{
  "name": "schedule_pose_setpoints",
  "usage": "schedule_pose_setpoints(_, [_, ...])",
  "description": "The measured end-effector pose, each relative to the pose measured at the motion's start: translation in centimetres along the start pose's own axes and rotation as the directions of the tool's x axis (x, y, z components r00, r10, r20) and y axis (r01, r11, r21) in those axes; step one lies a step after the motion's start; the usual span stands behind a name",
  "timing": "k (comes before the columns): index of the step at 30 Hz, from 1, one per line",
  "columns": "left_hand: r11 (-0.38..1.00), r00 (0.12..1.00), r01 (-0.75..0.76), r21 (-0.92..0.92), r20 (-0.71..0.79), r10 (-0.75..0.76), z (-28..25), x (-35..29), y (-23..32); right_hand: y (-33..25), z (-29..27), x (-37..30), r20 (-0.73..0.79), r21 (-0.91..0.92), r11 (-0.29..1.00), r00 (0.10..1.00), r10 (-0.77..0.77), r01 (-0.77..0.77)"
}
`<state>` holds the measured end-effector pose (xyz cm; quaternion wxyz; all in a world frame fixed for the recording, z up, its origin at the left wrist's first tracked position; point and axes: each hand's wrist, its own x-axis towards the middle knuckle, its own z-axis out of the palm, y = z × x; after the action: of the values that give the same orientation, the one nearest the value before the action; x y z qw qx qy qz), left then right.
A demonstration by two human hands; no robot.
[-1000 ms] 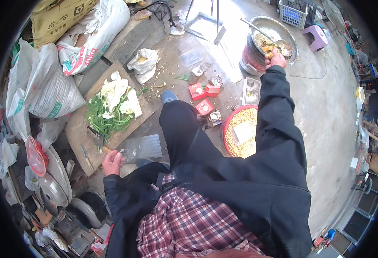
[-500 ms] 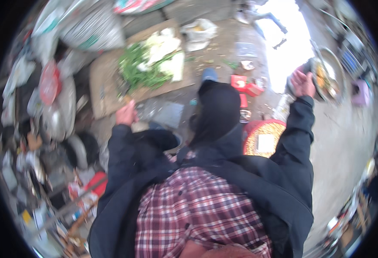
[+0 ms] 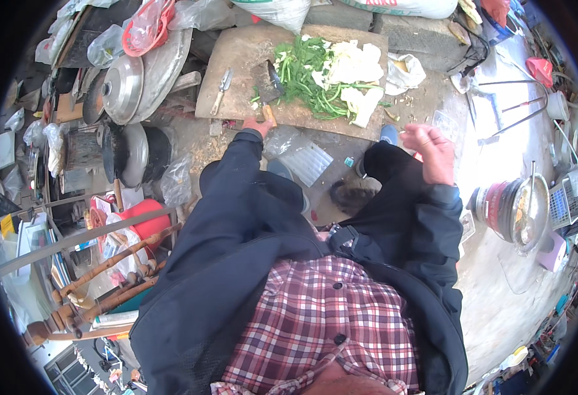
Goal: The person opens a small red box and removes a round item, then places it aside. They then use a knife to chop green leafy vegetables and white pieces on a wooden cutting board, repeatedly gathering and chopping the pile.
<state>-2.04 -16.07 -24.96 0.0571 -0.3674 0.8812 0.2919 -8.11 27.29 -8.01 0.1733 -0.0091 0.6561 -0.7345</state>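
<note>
- Left hand (image 3: 256, 126): fingers bent at the end of the wooden handle (image 3: 269, 116) of a broad-bladed cleaver (image 3: 268, 81); whether they close fully around it cannot be told.
- Right hand (image 3: 432, 150): fingers loosely bent and partly parted, raised before the right knee, well apart from the handle.
- Cleaver: dark, flat, roughly rectangular blade, lying on a worn brown board (image 3: 239, 52), between a slim pale-handled knife (image 3: 221, 92) and feathery green stems (image 3: 302, 79).
- Pale leaves (image 3: 355, 62): broad, crinkled, heaped beside the greens.
- Arms: both in dark, smooth sleeves (image 3: 427, 230); the left reaches forward to the board's near edge, the right is bent.
</note>
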Motion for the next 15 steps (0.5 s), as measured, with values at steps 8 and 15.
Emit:
schedule_pose_setpoints(8, [0.778, 0.87, 0.463, -0.425, 0.387, -0.307, -0.1, 3.5, 2.0, 0.4, 1.6, 1.8, -0.08, -0.513, 0.855, 0.996, 0.032, -0.069])
schedule_pose_setpoints(15, [0.635, 0.989, 0.127, -0.762, 0.146, -0.022, -7.4, -1.8, 6.8, 0.3, 2.6, 2.6, -0.027, -0.622, 0.781, 0.998, 0.052, -0.057])
